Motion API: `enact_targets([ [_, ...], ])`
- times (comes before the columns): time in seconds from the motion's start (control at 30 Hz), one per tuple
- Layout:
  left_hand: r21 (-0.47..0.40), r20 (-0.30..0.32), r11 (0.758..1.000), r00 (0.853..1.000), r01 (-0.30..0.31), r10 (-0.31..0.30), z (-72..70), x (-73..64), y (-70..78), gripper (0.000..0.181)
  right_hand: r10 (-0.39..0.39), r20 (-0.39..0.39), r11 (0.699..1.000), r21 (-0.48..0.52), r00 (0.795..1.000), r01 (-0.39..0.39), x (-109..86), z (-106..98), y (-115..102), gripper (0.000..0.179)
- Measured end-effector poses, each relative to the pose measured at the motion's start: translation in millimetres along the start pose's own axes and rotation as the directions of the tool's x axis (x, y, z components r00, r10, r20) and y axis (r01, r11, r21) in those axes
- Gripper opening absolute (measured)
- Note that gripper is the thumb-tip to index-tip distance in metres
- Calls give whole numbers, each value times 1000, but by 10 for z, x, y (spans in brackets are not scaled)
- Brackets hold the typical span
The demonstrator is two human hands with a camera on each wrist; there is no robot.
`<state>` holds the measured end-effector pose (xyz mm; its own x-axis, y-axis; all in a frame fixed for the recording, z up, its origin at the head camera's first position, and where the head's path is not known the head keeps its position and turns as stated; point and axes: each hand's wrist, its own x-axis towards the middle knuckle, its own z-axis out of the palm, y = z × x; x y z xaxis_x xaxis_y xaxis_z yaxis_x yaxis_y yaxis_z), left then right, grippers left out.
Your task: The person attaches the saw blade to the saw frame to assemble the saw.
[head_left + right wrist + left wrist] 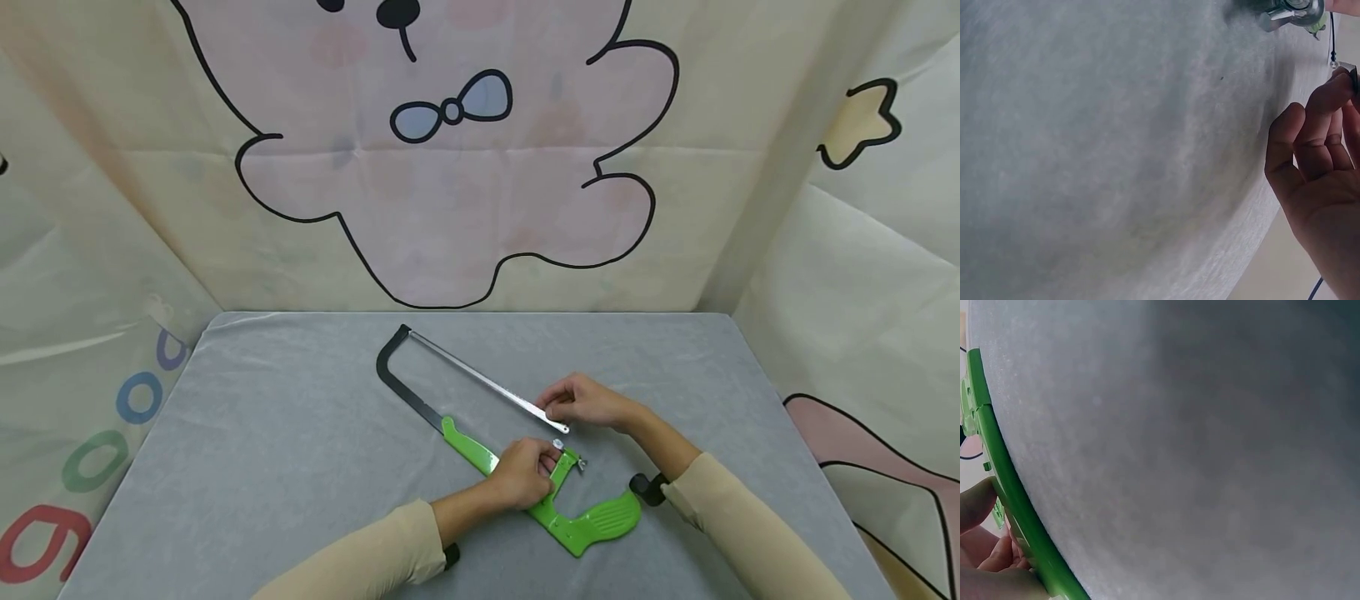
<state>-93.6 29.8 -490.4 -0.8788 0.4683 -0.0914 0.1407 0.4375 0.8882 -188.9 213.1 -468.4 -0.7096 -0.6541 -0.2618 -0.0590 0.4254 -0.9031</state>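
A hacksaw with a green frame and handle [607, 518] lies slantwise on the grey table. Its dark front bow [384, 360] curves up at the far left. My left hand [517, 477] grips the green frame [1013, 494] near the handle, beside the tension post with its wing nut [582, 464]. With thumb and fingers, my right hand [588, 402] pinches the silver saw blade [480, 377] near its rear end. The blade's far end meets the bow's tip, while its rear end, with a small hole, stands apart from the post.
The table [285, 433] has a grey cloth cover. Behind it hangs a pale backdrop [465, 200] with a cartoon figure, and printed sheets flank both sides. Dark straps [648, 489] circle the wrists.
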Motion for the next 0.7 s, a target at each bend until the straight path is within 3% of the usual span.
enact_targets([
  [0.7,23,-1,1000,1000,-4,4,-6,1,-2,31,-21,110,999,-30,994,25,54,47,-34,23],
])
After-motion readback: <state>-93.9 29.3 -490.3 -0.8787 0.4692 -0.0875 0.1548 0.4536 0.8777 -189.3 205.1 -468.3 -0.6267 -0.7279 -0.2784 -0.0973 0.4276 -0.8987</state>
